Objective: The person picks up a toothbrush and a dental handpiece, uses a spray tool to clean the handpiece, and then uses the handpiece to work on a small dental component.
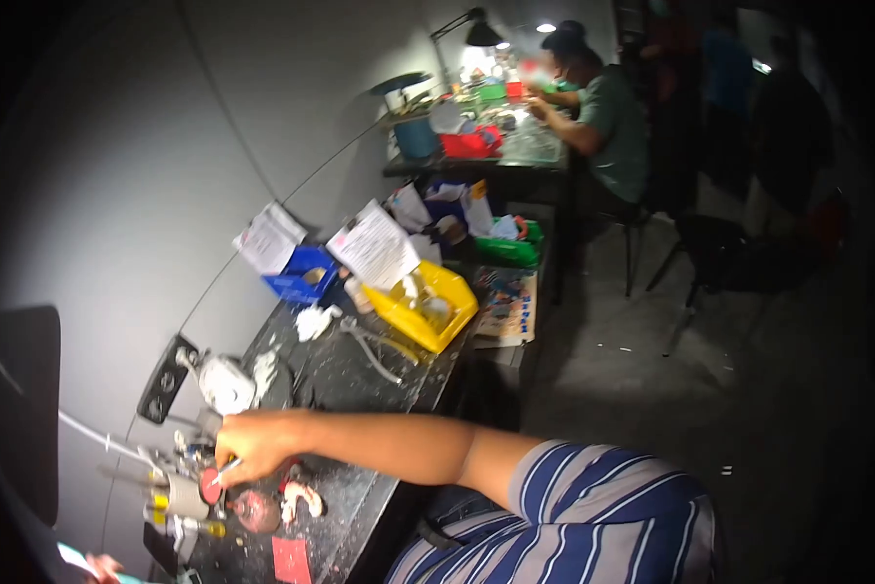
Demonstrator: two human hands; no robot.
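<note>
Pinching a thin silvery metal tool (229, 470) in the closed fingertips of the right hand (250, 446), tip against a small red round piece (209, 485) at the near end of the dusty dark workbench (359, 380). Left hand (102, 565) barely in view at the bottom edge, grip impossible to tell. Seemingly mid-work on the red piece; pale curved cast (303, 496) just beside, untouched.

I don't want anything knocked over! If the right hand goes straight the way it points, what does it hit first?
Probably the small red disc just ahead of the right hand and its thin tool, then the grey cylinder beyond; depth is hard to judge.
</note>
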